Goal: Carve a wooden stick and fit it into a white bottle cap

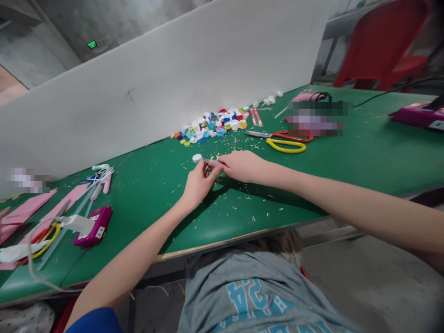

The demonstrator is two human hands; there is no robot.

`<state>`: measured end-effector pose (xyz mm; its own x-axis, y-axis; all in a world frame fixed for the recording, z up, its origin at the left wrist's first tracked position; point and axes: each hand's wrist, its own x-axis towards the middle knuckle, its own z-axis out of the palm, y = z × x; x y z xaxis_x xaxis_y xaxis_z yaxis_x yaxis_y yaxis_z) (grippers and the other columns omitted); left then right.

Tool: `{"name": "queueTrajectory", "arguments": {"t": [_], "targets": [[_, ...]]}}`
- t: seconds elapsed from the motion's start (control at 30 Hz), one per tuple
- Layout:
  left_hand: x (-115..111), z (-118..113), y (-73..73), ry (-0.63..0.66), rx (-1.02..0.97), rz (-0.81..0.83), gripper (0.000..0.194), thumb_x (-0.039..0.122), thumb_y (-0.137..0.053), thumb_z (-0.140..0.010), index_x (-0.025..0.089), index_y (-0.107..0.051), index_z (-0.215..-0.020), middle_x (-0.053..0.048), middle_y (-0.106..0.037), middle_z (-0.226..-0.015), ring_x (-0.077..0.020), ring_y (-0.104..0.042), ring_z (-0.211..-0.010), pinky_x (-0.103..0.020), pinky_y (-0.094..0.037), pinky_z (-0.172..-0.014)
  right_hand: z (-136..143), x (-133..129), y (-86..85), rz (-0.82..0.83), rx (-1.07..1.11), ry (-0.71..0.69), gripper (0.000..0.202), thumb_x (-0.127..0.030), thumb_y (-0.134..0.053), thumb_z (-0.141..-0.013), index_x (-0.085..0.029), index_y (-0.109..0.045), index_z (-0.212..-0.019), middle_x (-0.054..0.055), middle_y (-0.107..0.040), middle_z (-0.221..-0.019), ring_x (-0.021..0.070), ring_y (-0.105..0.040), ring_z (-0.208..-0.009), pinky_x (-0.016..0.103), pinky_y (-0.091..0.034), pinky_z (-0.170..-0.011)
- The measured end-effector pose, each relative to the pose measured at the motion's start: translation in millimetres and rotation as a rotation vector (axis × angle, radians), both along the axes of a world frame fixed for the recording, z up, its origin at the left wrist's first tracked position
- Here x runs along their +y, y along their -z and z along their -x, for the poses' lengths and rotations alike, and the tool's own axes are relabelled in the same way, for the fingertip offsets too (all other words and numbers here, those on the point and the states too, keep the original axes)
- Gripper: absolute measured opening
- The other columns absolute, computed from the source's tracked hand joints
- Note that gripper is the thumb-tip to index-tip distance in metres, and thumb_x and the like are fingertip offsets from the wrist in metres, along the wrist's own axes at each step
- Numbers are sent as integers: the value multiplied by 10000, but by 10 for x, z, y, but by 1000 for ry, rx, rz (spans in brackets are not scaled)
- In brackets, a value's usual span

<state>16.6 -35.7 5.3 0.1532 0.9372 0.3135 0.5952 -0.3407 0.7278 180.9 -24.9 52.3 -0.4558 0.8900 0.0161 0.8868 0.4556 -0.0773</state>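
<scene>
My left hand (199, 184) is closed, thumb and fingers pinched together over the green table. What it pinches is too small and too covered to name. Right beside it, my right hand (243, 165) is closed round a thin grey blade-like tool (212, 162), most of which the fingers hide. The hands meet at the fingertips. A round white bottle cap (197, 158) lies just beyond my left fingers. Pale thin shavings (239, 147) are scattered around and under both hands.
A heap of coloured bottle caps (211, 126) lies against the white partition (166, 78). Scissors with red and yellow handles (286, 146) rest to the right. On the left are a purple power strip (93, 226), pink sheets (29, 210) and part of another person's hand (3, 216).
</scene>
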Motion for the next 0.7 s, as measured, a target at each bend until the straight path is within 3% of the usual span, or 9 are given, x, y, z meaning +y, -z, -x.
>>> {"name": "queueTrajectory", "arguments": {"t": [0.37,0.7], "targets": [[-22,-2,-20,-78,82,-1,401,550,-542,-868,177,-496,-730,26,-512,-647,-100,-390,-593,-245,-262,-575,24,-45,17,-20,-33,54,525,-400,-232,-992,-144,-679,-1098,179,-724,-970,292,-683,-924,350,-445,-701],[-27,-6,-30,-87,117,-1,435,573,-510,-877,183,-441,-696,33,-468,-623,-98,-352,-586,-247,-237,-578,38,-79,31,-77,-82,79,427,-314,-305,-971,-131,-675,-1081,200,-723,-983,304,-688,-943,365,-447,-722]]}}
